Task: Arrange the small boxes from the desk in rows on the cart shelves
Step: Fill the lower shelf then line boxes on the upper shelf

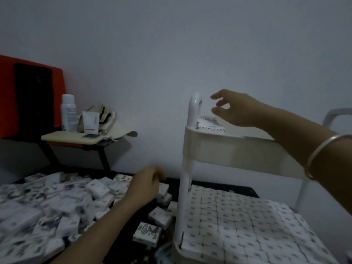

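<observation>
A white cart (219,149) stands at the right. Its lower shelf holds several tight rows of small white boxes (238,221). In the far left corner of the top shelf lies a small stack of boxes (210,125). My right hand (234,108) hovers just above and beyond that stack, fingers loosely spread, holding nothing. A loose heap of small boxes (57,202) covers the dark desk at the left. My left hand (145,184) reaches down over the heap's right edge, fingers curled; whether it grips a box is hidden.
Behind the desk, a red chair (28,92) has a cream tablet arm (76,139) carrying a white bottle (68,112), a tube (91,121), a phone and a cap. A few loose boxes (146,234) lie next to the cart's post (182,187).
</observation>
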### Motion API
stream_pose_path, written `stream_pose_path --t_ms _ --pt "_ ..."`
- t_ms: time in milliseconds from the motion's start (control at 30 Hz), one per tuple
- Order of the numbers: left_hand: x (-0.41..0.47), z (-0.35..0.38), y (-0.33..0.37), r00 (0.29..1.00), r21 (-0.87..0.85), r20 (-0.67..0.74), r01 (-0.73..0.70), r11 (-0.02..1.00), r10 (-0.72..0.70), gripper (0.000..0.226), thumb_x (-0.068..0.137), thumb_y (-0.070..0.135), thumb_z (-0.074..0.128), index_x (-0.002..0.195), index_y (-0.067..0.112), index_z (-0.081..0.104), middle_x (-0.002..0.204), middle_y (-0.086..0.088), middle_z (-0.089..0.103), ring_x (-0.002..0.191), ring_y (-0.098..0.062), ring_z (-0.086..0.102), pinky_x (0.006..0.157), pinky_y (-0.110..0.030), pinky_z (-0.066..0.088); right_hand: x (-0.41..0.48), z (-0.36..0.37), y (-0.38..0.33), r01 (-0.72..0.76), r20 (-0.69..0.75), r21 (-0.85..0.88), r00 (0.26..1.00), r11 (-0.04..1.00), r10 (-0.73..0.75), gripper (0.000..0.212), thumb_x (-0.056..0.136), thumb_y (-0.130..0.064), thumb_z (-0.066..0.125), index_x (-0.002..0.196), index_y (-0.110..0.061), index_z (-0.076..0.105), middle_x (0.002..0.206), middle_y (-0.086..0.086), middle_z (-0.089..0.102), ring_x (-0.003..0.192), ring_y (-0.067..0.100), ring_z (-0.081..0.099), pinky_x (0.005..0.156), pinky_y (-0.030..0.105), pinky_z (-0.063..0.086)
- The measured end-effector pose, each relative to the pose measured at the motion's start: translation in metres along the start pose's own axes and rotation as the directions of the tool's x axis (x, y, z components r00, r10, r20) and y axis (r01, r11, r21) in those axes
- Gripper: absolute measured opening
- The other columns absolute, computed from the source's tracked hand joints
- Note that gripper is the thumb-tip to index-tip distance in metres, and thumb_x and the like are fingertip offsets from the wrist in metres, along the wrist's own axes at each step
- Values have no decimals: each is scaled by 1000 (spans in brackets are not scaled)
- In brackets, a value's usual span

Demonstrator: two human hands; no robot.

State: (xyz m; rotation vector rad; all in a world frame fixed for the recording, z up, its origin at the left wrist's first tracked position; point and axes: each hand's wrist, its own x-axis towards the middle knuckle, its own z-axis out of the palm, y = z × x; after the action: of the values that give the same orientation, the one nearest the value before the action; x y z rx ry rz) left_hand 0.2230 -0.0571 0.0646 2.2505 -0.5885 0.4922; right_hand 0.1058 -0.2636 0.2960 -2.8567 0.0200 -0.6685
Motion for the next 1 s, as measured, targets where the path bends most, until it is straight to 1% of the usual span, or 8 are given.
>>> stream_pose_path --t_ms 67,167,333,433,533,767,867,1000 --pt "-15 24 -29 973 112 232 -23 993 -4 31 92 14 49 83 40 60 104 5 67 99 -17 63 85 -32 51 -19 3 -12 86 -126 34 989 996 -81 44 96 -35 54 138 -26 44 132 -1 56 115 21 56 102 37 41" --pt "-33 48 -52 870 132 492 -95 987 18 36 100 25 42 134 33 50 144 4 47 128 -15 46 104 -30 41 -52 16 -34 249 -332 95 921 964 -205 36 95 -26 54 131 -25 50 128 -5 56 111 12 55 98 32 45" --pt "-49 71 -54 818 229 570 -256 939 84 59 102 46 32 154 36 5 162 8 -6 148 -18 0 121 -38 10 -103 59 -73 466 -529 129 779 875 -337 31 91 -12 54 120 -23 57 112 -14 54 106 4 50 94 21 42" --pt "-60 80 -58 845 207 516 -285 936 143 59 98 56 29 152 36 20 160 -1 21 143 -29 23 111 -46 34 -115 96 -84 509 -479 187 794 840 -374 32 88 -8 52 117 -20 60 113 -7 60 106 11 53 87 25 44" --pt "-65 69 -48 876 228 459 -277 933 148 30 98 29 46 122 14 55 116 -16 60 106 -39 52 78 -44 49 -117 135 -87 491 -401 275 840 826 -366 36 86 -3 47 115 -18 61 111 -4 60 104 16 54 81 33 47" --pt "-84 24 -86 918 89 388 -121 989 77 30 94 24 42 119 30 58 115 -2 65 93 -17 61 73 -32 52 -123 207 -83 270 -157 616 963 740 -221 52 86 9 36 127 -20 51 118 -4 57 103 8 58 90 29 51" --pt "-101 6 -102 932 6 362 -25 1000 21 48 95 23 48 138 45 42 126 8 58 110 -8 56 87 -32 51 -115 235 -84 0 83 737 992 676 -90 61 87 15 36 137 -20 39 112 -7 52 100 15 60 92 37 52" --pt "-112 -8 -115 932 -142 353 144 979 -86 86 88 35 67 145 55 8 129 19 56 121 -2 49 102 -33 45 -99 282 -76 -166 244 623 970 764 12 60 92 8 38 144 -19 30 130 -3 47 116 11 49 102 25 41"
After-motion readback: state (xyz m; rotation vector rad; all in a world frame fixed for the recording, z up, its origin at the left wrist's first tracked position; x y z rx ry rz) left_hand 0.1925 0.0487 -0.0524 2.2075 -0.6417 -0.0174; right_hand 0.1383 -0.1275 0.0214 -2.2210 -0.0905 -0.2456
